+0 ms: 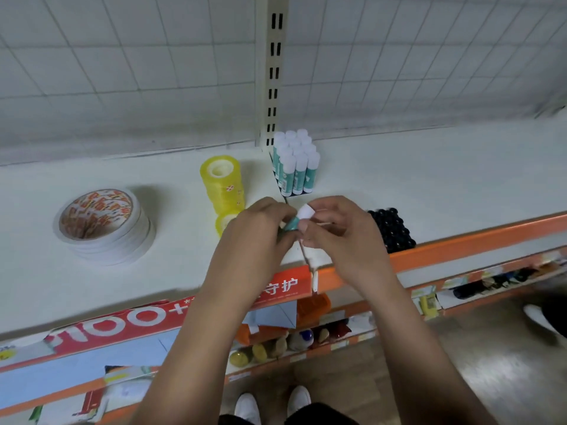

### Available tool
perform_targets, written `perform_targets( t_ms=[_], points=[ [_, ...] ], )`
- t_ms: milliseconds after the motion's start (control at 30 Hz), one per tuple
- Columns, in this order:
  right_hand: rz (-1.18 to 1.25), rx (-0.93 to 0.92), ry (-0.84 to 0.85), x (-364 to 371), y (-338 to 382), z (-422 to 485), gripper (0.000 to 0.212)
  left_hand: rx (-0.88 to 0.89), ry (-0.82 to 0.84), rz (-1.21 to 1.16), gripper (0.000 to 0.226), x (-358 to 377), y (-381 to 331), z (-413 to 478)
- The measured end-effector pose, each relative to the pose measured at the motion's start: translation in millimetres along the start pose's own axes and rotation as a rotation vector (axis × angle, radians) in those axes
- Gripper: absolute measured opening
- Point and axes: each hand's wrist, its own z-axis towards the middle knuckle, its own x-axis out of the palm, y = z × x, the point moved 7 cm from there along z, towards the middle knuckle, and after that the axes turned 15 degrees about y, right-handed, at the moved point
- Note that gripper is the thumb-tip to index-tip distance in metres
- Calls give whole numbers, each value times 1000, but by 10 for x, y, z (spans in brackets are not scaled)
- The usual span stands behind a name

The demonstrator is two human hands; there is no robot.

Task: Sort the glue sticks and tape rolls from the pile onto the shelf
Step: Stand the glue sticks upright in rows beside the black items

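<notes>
Left hand (257, 230), right hand (337, 233) grip glue stick (303, 212) over shelf (414, 173)

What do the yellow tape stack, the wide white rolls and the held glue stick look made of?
The yellow tape stack: likely glossy translucent plastic film; light glows through it. The wide white rolls: probably matte paper-backed tape; opaque white edges, printed liner in the core. The glue stick: seemingly smooth hard plastic, teal body, white cap.
</notes>
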Motion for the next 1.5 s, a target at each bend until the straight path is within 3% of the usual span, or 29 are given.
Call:
perform_targets(
  t_ms=[100, 300, 567, 833, 967, 1500],
  points=[
    [111, -61, -82, -190, 54, -23, 26, 54, -4, -45, 29, 94, -109, 139],
    [-227, -164, -269, -738, 239, -10, 27, 13, 37, 44, 36, 435, -289, 453],
    [-334, -228, -245, -939, 257, 105, 27, -25, 185, 146, 57, 874, -378, 683],
    [-322, -305, -98, -575, 274, 354, 27, -183, 158, 183, 44, 460, 94, 578],
    [-363, -298, -56, -423, 215, 485, 28, -166, 161, 145, 34, 407, 78, 533],
    [-415, -305, -76, -350, 81, 563, 29, -191, 151, 166, 25, 480, 15, 532]
  ],
)
